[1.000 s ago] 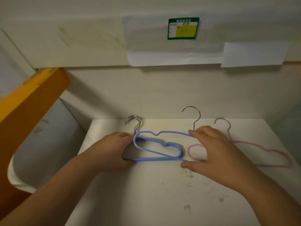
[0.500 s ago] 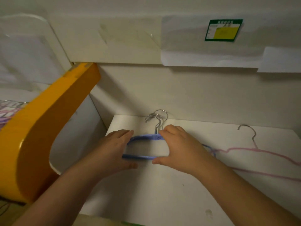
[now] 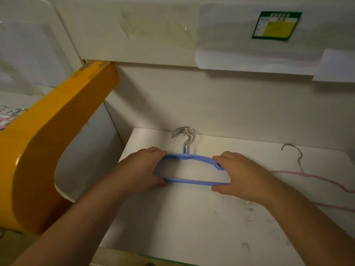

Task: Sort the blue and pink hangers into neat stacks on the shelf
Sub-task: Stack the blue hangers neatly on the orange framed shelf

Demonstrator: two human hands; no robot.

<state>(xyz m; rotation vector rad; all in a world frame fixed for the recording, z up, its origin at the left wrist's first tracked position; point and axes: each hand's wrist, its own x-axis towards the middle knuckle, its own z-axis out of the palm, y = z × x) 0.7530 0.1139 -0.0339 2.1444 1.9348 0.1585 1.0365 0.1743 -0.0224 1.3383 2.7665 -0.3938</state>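
A stack of blue hangers (image 3: 194, 181) lies on the white shelf (image 3: 192, 223) near its back left, metal hooks (image 3: 185, 136) bunched together and pointing at the back wall. My left hand (image 3: 143, 170) grips the stack's left end, thumb under the bottom bar. My right hand (image 3: 240, 174) grips the right end the same way. A single pink hanger (image 3: 315, 176) lies flat on the shelf to the right, apart from my hands, its hook (image 3: 294, 153) toward the wall; its right part runs out of view.
A curved orange side panel (image 3: 50, 148) stands at the shelf's left. Beyond it, at the far left, more hanger hooks (image 3: 11, 110) show on another shelf. Paper sheets and a green-yellow label (image 3: 275, 25) hang from the shelf above.
The loose blue hanger on the right was slid left onto the blue stack, and my right hand moved out to the stack's right end. The view swung left.
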